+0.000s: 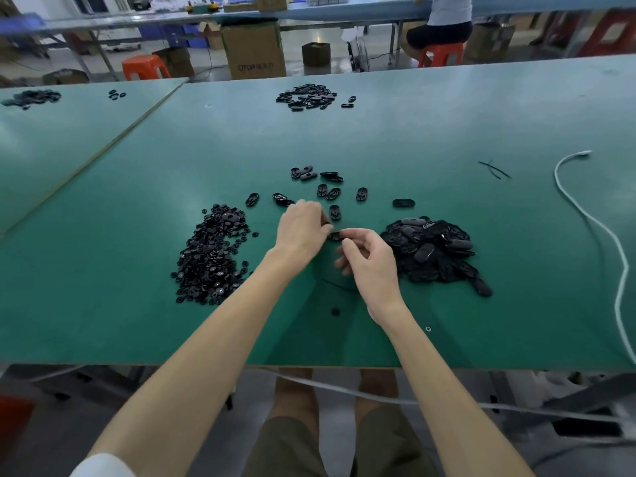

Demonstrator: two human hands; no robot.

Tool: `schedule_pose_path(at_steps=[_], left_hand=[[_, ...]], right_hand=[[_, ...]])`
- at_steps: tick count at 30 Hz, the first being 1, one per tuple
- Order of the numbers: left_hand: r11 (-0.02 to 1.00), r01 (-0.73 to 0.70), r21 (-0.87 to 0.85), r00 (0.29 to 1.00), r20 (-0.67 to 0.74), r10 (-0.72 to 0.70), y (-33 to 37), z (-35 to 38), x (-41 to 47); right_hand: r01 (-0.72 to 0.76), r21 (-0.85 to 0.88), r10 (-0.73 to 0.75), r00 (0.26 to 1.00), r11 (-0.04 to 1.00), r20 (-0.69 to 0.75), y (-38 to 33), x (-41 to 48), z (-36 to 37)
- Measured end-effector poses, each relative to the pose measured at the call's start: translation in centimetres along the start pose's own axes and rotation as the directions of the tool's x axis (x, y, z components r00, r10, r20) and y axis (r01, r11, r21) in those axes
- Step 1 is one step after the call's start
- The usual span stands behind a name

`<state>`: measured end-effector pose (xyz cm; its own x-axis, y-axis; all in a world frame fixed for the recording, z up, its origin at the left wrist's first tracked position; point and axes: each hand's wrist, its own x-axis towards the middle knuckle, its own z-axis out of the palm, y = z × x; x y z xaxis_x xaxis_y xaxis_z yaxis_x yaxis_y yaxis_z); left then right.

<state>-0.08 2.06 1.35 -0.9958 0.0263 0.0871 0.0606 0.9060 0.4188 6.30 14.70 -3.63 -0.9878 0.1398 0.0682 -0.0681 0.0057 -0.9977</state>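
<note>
Head view: pinched one small black oval plastic shell [335,235] between left hand [303,228] and right hand [370,259], above green table [413,132]. Judged early: few finished-looking black pieces [327,187] laid beyond; left full a heap of small black plastic inserts [210,256] and a heap of black oval shells [430,249].

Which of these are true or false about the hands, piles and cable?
1. The left hand and the right hand pinch one black part together. True.
2. The small-pieces pile lies right of the hands. False: it lies left; the oval-shells pile lies right.
3. A white cable lies on the table. True.
4. The loose oval parts sit in a tray. False: they lie scattered on the table.
</note>
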Motion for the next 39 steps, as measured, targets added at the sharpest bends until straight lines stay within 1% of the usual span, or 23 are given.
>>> schedule_pose_path(at_steps=[1, 5, 10, 14, 17, 21, 22, 24, 26, 28, 31, 33, 34, 36, 37, 39], left_hand=[[1.000, -0.012, 0.025, 1.000, 0.004, 0.012, -0.4, 0.1, -0.2], [0.992, -0.079, 0.101, 0.995, -0.054, 0.085, -0.9, 0.7, -1.0], [0.986, -0.108, 0.126, 0.990, -0.072, 0.118, -1.3, 0.7, -1.4], [0.980, -0.151, 0.127, 0.985, -0.061, 0.160, -1.9, 0.7, -2.0], [0.989, -0.137, 0.054, 0.989, -0.049, 0.139, -2.3, 0.9, -2.5], [0.990, -0.124, 0.063, 0.986, -0.103, 0.130, -2.7, 0.9, -3.2], [0.991, -0.134, 0.029, 0.984, -0.115, 0.137, -2.9, 0.9, -3.4], [0.981, -0.145, -0.133, 0.986, -0.105, 0.131, -3.1, 0.8, -3.9], [0.944, -0.165, -0.286, 0.986, -0.081, 0.147, -3.2, 0.5, -4.3], [0.912, -0.203, -0.357, 0.979, -0.053, 0.197, -3.4, 0.2, -4.8], [0.891, -0.225, -0.395, 0.969, 0.001, 0.245, -3.7, -0.3, -5.2], [0.906, -0.209, -0.367, 0.974, 0.007, 0.228, -4.1, -0.9, -5.2], [0.926, -0.198, -0.320, 0.979, -0.011, 0.206, -4.5, -1.3, -5.0], [0.975, -0.159, -0.158, 0.986, -0.073, 0.149, -5.7, -2.3, -4.5], [0.990, -0.121, -0.074, 0.988, -0.107, 0.113, -6.4, -2.9, -4.2], [0.999, -0.027, 0.035, 0.985, -0.167, 0.033, -8.2, -4.0, -3.6]], right_hand=[[-0.001, 0.002, 0.001, 1.000, 1.000, -0.002, 0.0, 0.0, 0.0], [0.001, -0.011, -0.001, 1.000, 1.000, -0.005, 0.0, -0.1, -0.1], [0.000, -0.014, 0.000, 1.000, 1.000, -0.004, 0.0, -0.1, -0.1], [0.000, -0.017, 0.000, 1.000, 1.000, 0.000, 0.0, -0.1, -0.2], [0.005, -0.015, -0.005, 1.000, 1.000, 0.002, 0.1, -0.1, -0.2], [0.008, -0.011, -0.008, 1.000, 1.000, -0.001, 0.2, -0.1, -0.2], [0.010, -0.002, -0.010, 1.000, 1.000, -0.006, 0.2, -0.1, -0.2], [0.023, 0.021, -0.022, 1.000, 1.000, -0.015, 0.2, 0.0, -0.3], [0.032, 0.025, -0.032, 0.999, 0.999, 0.001, 0.2, 0.1, -0.4], [0.035, 0.005, -0.035, 0.999, 0.999, 0.037, 0.2, 0.1, -0.3], [0.031, -0.005, -0.031, 0.999, 0.999, 0.043, 0.3, 0.0, -0.2], [0.027, 0.001, -0.027, 0.999, 1.000, 0.030, 0.3, 0.0, -0.3], [0.024, 0.010, -0.025, 0.999, 1.000, 0.025, 0.2, -0.1, -0.3], [0.019, 0.027, -0.019, 1.000, 0.999, 0.020, 0.2, -0.1, -0.3], [0.018, 0.031, -0.019, 1.000, 0.999, 0.022, 0.2, -0.1, -0.3], [0.017, 0.038, -0.018, 0.999, 0.999, 0.029, 0.2, -0.1, -0.3]])
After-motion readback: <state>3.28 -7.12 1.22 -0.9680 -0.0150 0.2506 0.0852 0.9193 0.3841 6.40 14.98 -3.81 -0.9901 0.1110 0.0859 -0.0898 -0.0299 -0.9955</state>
